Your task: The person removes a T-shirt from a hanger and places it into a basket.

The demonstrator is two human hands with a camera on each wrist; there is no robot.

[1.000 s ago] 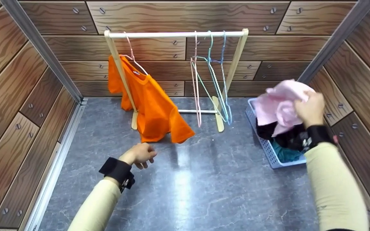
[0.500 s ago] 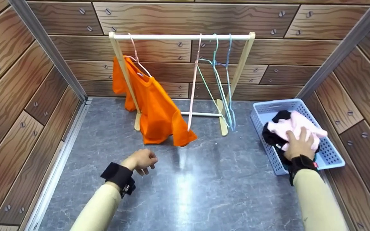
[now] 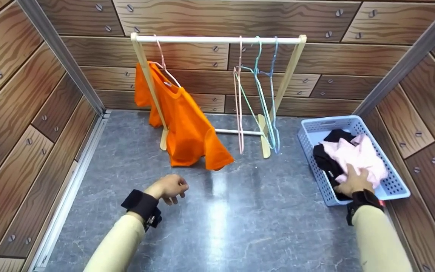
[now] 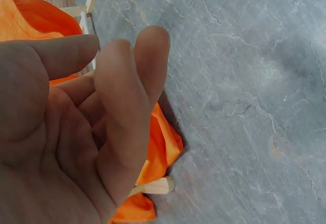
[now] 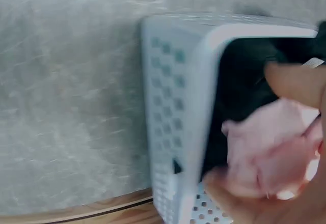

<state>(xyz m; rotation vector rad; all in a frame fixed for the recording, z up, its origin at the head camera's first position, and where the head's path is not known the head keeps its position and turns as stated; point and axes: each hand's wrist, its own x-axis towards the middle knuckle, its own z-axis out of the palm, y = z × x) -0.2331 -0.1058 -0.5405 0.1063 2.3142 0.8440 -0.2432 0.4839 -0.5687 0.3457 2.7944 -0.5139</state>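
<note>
In the head view my right hand reaches into the near end of a light blue plastic basket, over a pink garment heaped on black clothing. Seen from the right wrist, its thumb and fingers are spread apart, with the pink cloth between them. My left hand hovers above the floor with loosely bent fingers and holds nothing. Just beyond it an orange T-shirt hangs on a pink hanger at the left of a small rack.
Several bare hangers, among them a pink one, a green one and a blue one, hang at the rack's right side. Wood-patterned walls enclose the grey floor. The basket stands close to the right wall.
The pink garment, lifted above the basket in my right hand a second ago, now lies in it. My right hand has come down towards the basket's near end. My left hand barely moves.
</note>
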